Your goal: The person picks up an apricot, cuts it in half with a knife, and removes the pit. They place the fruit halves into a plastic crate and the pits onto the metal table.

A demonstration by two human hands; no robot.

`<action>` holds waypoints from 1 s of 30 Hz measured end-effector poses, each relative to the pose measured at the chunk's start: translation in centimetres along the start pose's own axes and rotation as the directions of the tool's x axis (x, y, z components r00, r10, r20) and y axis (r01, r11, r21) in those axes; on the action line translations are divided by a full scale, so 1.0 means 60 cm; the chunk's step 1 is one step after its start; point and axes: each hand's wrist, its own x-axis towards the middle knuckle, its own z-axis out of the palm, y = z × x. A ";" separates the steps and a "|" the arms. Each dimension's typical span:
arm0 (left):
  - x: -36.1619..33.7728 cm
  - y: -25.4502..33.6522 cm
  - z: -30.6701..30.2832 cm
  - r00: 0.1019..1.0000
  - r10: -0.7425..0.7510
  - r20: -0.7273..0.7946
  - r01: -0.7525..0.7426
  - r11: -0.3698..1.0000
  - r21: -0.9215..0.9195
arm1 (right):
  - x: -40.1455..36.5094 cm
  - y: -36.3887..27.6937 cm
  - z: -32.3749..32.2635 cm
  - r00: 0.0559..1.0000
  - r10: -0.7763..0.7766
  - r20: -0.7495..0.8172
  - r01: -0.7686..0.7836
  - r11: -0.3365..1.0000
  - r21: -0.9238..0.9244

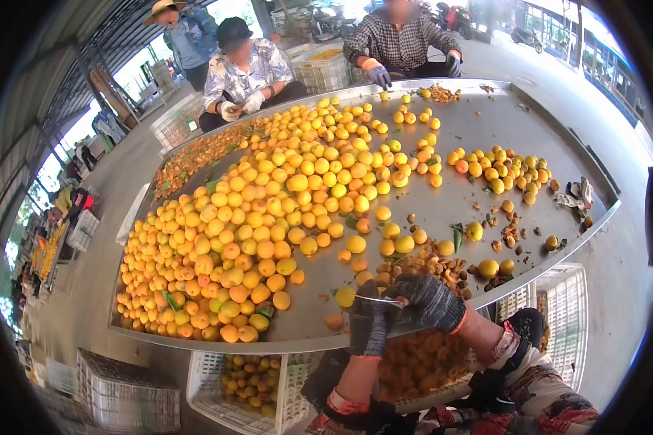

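My left hand, in a dark grey glove, is closed at the near edge of the metal table. A yellow apricot shows at its fingers and seems to be held there. My right hand, gloved too, is closed on a small knife. Its thin blade points left across the left hand toward the apricot. Just beyond the right hand lies a heap of split apricot pieces. A large pile of whole apricots covers the table's left and middle.
Under the near edge stand white crates, one with fruit; apricot halves sit below my hands. Across the table two gloved people sit, with another person standing behind. A crumpled cloth lies right.
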 end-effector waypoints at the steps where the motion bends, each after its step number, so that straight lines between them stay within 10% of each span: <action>1: -0.021 0.033 0.015 0.976 0.197 0.094 -0.218 0.848 0.483 | -0.002 0.004 0.003 1.000 0.003 -0.023 -0.003 1.000 0.018; 2: -0.030 0.046 0.020 0.912 0.311 0.267 -0.387 0.440 0.810 | -0.004 0.007 0.007 0.999 0.010 -0.043 -0.008 0.999 0.040; 6: -0.033 0.041 0.032 0.946 0.283 0.158 -0.288 0.508 0.812 | -0.019 0.018 0.011 0.994 0.039 -0.105 -0.042 0.999 -0.028; 9: -0.048 0.050 0.043 0.972 0.232 0.029 -0.221 0.873 0.434 | -0.023 0.029 0.005 0.914 0.306 -0.265 -0.235 0.935 0.266; 13: -0.067 0.064 0.044 0.825 0.160 0.542 -0.461 0.746 0.480 | -0.035 0.052 -0.020 0.849 0.460 -0.260 -0.260 0.792 0.552; 15: -0.093 0.103 0.069 0.644 -0.031 0.765 -0.463 0.780 0.422 | -0.034 0.057 -0.038 0.902 0.395 -0.177 -0.413 0.907 -0.081; 16: -0.093 0.110 0.075 0.555 0.048 0.831 -0.605 0.709 0.363 | -0.033 0.056 -0.044 0.902 0.395 -0.175 -0.413 0.907 -0.079; 23: -0.068 0.051 0.039 0.771 -0.069 0.633 -0.389 0.736 0.554 | -0.016 0.059 -0.057 0.857 0.513 0.037 -0.504 0.852 -0.145; 26: -0.052 0.046 0.030 0.761 0.182 0.623 -0.524 0.738 0.425 | 0.003 0.080 -0.062 0.884 0.468 0.003 -0.462 0.873 -0.154; 29: -0.051 0.070 0.042 0.899 0.177 0.401 -0.376 0.781 0.499 | 0.024 0.127 -0.070 0.920 0.392 -0.001 -0.388 0.911 -0.138; 30: -0.050 0.085 0.048 0.966 0.024 0.256 -0.126 0.912 0.390 | 0.033 0.143 -0.072 0.946 0.323 -0.012 -0.322 0.941 -0.103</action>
